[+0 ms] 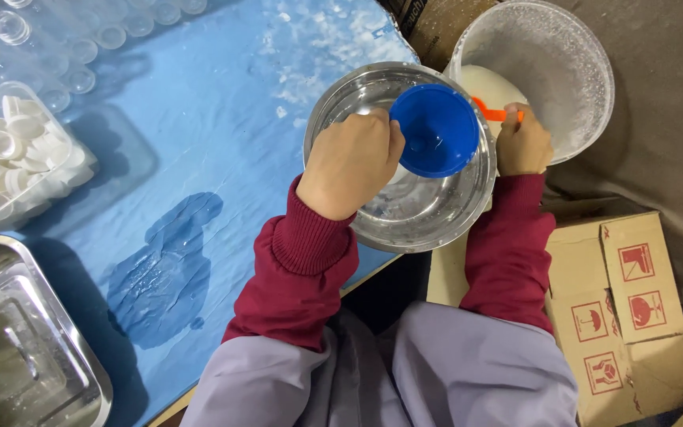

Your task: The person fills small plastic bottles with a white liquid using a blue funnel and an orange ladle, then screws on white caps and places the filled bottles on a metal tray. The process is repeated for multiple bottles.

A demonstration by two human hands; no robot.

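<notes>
Funnel: one blue funnel (435,130), round, glossy, held over the one steel bowl (436,217) by the closed left hand (349,162).
Scoop: one orange handle (490,111), pinched by the right hand (522,142) inside the one white bucket (575,71).

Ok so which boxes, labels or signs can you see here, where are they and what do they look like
Cardboard box: lower right, beside the right sleeve; brown, flaps shut.
Handling symbols: on the box top; four square red pictograms.
Second box: top edge, left of the white bucket; dark, only a corner shows.
No screens in view.
</notes>
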